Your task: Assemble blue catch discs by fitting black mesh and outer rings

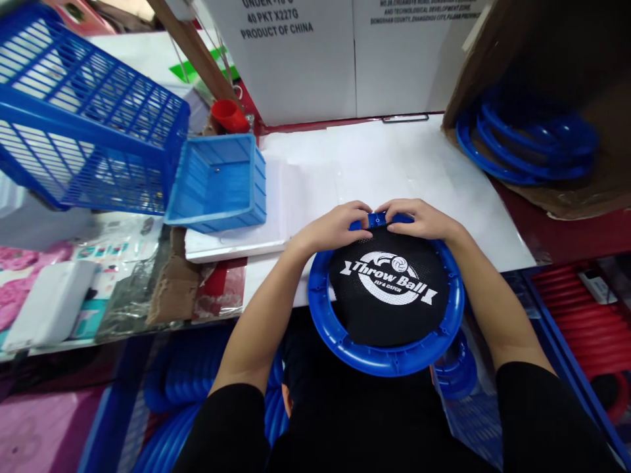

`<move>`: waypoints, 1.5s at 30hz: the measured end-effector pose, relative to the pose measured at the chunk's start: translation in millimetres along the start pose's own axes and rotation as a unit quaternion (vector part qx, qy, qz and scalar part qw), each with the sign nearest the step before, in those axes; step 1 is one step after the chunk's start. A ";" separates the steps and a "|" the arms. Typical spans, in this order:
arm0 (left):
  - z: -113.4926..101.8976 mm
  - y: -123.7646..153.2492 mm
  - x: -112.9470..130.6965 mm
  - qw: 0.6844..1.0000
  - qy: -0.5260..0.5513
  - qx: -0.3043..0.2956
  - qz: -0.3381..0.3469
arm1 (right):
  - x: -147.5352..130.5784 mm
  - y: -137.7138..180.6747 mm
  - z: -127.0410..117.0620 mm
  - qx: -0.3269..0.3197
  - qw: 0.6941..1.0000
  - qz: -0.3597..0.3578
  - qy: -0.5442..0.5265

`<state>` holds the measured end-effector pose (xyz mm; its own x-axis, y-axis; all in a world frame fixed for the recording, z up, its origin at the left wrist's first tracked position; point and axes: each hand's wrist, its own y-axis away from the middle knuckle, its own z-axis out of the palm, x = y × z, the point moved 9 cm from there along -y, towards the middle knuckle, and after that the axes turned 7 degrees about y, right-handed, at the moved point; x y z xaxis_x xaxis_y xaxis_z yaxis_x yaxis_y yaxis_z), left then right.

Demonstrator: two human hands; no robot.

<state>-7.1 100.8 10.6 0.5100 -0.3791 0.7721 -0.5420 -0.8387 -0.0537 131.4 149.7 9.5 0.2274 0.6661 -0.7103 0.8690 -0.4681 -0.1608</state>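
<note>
Between my hands is a round blue plastic ring (325,322), its far edge over the white worktop and its near edge over my lap. A black mesh disc (359,322) printed "Throw Ball" lies within the ring, with a gap between them on the left. My left hand (348,223) pinches the far rim just left of its middle, thumb on the mesh side. Close beside it, my right hand (414,219) grips the same rim on the right. A short stretch of blue rim shows between the two hands.
Left on the worktop (315,151) stand a light blue bin (217,184), a blue slatted basket (89,112) and a red cup (230,116). Blue rings (527,144) lie in a cardboard box at right. Red rings (572,322) are stacked below; white cartons (305,79) stand behind.
</note>
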 end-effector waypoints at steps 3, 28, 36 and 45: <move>-7.3 0.1 -3.3 0.999 0.024 0.021 -0.015 | 1.3 -0.7 -3.8 0.004 1.000 0.012 -0.016; -11.2 1.2 -33.0 0.992 0.032 0.030 -0.116 | 16.2 -4.7 6.0 -0.003 0.999 0.040 0.004; -9.3 -0.6 -29.0 0.998 -0.010 0.019 -0.057 | 15.3 -2.3 5.0 -0.009 0.999 0.053 0.003; -0.6 -6.0 -6.0 0.998 0.007 0.050 -0.030 | 4.0 -9.5 8.4 0.001 0.999 0.019 0.042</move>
<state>-7.3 108.3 6.6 0.5295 -0.3218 0.7849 -0.4413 -0.8947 -0.0691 120.4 152.0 2.5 0.2958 0.6951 -0.6552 0.8585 -0.4943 -0.1368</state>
